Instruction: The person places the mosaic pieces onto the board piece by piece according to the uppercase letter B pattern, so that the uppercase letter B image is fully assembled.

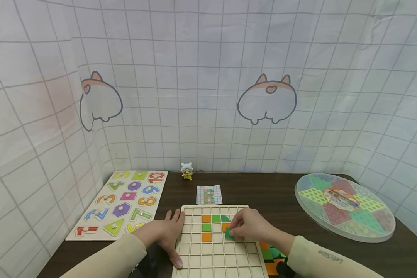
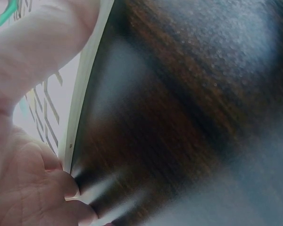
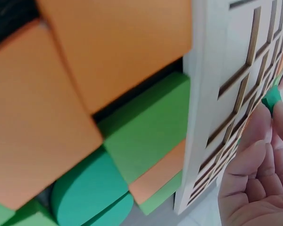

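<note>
A pale wooden grid board (image 1: 208, 261) lies on the dark table. My left hand (image 1: 170, 233) rests along its left edge, fingers spread and thumb lower down; in the left wrist view the thumb and fingers lie against the board's rim (image 2: 80, 108). Between thumb and fingers my right hand (image 1: 251, 224) pinches a dark green piece (image 1: 229, 233) over the board's upper right cells. The same green piece (image 3: 272, 98) shows at the fingertips in the right wrist view. Orange squares (image 1: 206, 218), light green squares (image 1: 216, 218) and a dark green rounded piece (image 1: 224, 218) sit in cells nearby.
Loose orange blocks (image 3: 137, 42) and green blocks (image 3: 148, 136) lie against the board's right side. A patterned card (image 1: 209, 195) and a small figurine (image 1: 186, 171) are behind it. A number puzzle board (image 1: 126, 205) is left, a round star-patterned game board (image 1: 345, 206) right.
</note>
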Action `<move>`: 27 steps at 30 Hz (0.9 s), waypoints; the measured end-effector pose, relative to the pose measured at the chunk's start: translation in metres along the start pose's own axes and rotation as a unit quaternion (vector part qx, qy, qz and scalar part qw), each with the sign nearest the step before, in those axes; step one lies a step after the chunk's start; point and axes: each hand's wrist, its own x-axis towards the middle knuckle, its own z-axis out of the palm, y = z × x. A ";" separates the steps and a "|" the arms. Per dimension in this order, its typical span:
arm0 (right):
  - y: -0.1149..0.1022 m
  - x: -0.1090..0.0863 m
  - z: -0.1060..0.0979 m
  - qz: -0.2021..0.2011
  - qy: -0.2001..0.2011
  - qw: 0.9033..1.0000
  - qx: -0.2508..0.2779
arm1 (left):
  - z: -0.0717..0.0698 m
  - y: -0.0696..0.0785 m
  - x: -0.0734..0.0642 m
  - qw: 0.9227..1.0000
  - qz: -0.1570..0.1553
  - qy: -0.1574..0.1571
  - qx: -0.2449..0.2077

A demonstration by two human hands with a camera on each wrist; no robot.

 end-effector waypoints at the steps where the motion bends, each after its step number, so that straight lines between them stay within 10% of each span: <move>1: 0.000 0.000 0.001 -0.001 -0.001 1.000 0.000 | 0.000 0.000 0.001 1.000 0.000 0.000 -0.001; 16: -0.003 0.001 0.003 -0.003 0.001 1.000 -0.003 | 0.004 -0.005 0.009 1.000 0.004 -0.004 -0.003; 27: 0.001 -0.003 -0.008 -0.013 -0.009 0.989 0.144 | 0.002 -0.002 0.005 1.000 0.000 -0.004 0.004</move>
